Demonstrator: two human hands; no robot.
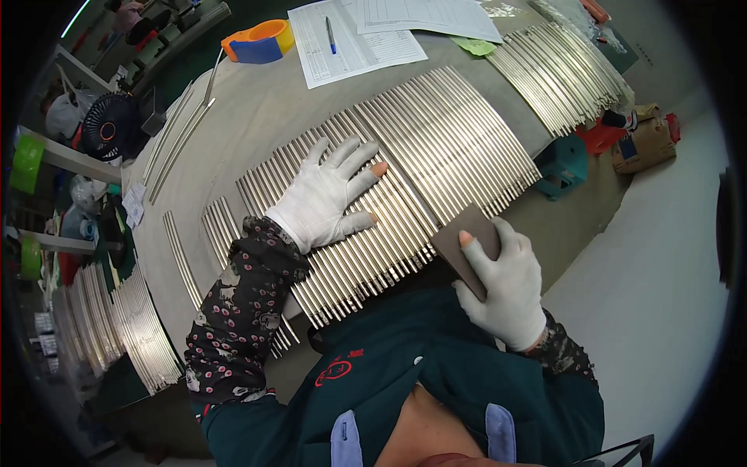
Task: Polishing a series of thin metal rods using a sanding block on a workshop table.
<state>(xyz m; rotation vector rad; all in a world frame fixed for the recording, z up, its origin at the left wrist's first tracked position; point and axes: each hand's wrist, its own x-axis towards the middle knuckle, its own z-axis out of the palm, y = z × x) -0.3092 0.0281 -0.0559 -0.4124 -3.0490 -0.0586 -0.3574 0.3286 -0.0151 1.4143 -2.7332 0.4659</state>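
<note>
My left hand (325, 198), in a white glove with some bare fingertips, lies flat with fingers spread on a row of shiny metal rods (366, 261). The rods lie side by side, their near ends reaching the table's front edge. To the right, past a narrow dark gap, lies a second, tightly packed group of rods (459, 140). My right hand (510, 288), gloved too, grips a flat grey-brown block (450, 242) that looks like a sanding sponge. Its thumb presses on the upper face. The block's far corner is at the near ends of the rods.
Several loose rods (180, 253) lie left on the grey table (194, 175). At the back are an orange-and-blue tape dispenser (261, 43) and paper sheets (342, 58) with a pen (331, 35). More rods (556, 74) lie far right, above a teal stool (562, 167). A black fan (110, 127) stands left.
</note>
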